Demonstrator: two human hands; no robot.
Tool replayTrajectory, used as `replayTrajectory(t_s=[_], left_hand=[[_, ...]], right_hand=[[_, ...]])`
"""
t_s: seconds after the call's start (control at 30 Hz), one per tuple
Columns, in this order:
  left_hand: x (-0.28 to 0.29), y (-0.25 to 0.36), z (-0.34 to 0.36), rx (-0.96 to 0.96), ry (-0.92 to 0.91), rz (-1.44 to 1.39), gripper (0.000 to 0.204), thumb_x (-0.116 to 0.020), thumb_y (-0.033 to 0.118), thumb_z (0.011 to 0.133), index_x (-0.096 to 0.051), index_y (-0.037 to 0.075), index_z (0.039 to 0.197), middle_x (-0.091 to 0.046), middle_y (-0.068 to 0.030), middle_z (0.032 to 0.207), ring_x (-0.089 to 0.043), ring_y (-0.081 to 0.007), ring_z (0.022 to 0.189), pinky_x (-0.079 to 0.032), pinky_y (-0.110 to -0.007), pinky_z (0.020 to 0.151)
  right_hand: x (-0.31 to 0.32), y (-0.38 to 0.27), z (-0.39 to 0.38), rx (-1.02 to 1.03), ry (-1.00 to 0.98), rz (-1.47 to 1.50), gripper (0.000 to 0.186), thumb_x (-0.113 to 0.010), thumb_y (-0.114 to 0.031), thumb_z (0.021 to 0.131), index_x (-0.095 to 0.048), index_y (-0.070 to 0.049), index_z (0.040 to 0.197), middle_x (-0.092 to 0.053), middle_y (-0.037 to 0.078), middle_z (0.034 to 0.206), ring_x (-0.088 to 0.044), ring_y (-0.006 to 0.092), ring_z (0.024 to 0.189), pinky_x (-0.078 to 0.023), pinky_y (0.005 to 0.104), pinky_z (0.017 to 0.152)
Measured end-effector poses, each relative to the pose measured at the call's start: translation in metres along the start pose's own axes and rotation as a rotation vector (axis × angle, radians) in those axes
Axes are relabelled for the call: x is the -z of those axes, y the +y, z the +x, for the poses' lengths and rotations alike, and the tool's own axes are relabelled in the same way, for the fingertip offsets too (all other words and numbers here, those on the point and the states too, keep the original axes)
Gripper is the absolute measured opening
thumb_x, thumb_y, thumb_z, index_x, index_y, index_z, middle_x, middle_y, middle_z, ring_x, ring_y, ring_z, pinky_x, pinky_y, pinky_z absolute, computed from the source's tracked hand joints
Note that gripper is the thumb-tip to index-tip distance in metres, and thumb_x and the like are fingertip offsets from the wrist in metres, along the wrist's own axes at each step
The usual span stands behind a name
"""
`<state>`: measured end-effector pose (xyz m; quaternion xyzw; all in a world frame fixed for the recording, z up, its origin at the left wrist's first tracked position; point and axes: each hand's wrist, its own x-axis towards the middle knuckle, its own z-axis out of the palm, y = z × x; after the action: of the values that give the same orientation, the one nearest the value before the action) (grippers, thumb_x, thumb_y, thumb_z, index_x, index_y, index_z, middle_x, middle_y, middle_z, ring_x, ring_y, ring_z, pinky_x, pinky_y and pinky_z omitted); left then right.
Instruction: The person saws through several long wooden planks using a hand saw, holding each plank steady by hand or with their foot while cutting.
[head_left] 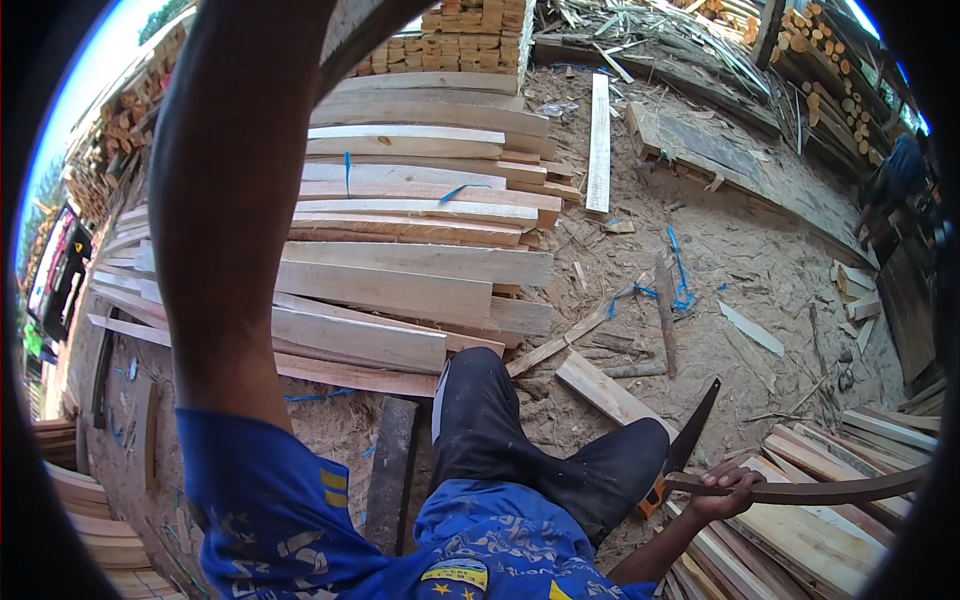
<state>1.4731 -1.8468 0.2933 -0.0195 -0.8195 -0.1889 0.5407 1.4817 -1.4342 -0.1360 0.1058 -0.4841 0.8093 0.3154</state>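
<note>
My right hand (728, 490) is at the lower right, its fingers wrapped round a dark brown wooden strip (830, 490) that runs off toward the right edge. Just beside it, a handsaw with a dark blade (694, 428) and an orange handle (652, 496) stands tilted by my right knee. My raised left arm fills the upper left, and its hand lies out of view past the top edge. Behind that forearm, part of a greyish wooden piece (365, 42) crosses the top; what holds it is hidden.
A wide stack of sawn boards (390, 280) lies ahead, with blue straps on it. More planks (820, 530) are piled at the lower right. A loose board (610, 390) lies by my knee, a low wooden platform (700, 155) farther off. Another person (895, 180) is at the far right.
</note>
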Motion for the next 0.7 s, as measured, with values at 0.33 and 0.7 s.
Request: replayTrajectory(t_s=[0.33, 0.7], left_hand=[[-0.130, -0.105, -0.376, 0.505, -1.287, 0.040, 0.082, -0.054, 0.080, 0.069, -0.070, -0.001, 0.069, -0.060, -0.0197, 0.058, -0.061, -0.0342, 0.057, -0.046, -0.045, 0.059], [-0.049, -0.142, -0.524, 0.724, -1.071, -0.023, 0.082, -0.058, 0.075, 0.071, -0.064, 0.000, 0.104, -0.062, -0.0241, 0.106, -0.058, -0.0335, 0.106, -0.046, -0.041, 0.089]], right_hand=[[0.060, -0.020, -0.026, -0.040, -0.138, -0.389, 0.016, -0.059, -0.014, 0.085, -0.045, -0.006, 0.087, -0.042, 0.001, 0.059, -0.043, 0.0079, 0.044, -0.043, 0.0225, 0.037], [-0.009, 0.053, -0.072, -0.674, -0.910, -0.651, 0.027, -0.074, -0.019, 0.071, -0.053, -0.002, 0.077, -0.052, 0.004, 0.053, -0.055, 0.0112, 0.048, -0.044, 0.0279, 0.048]])
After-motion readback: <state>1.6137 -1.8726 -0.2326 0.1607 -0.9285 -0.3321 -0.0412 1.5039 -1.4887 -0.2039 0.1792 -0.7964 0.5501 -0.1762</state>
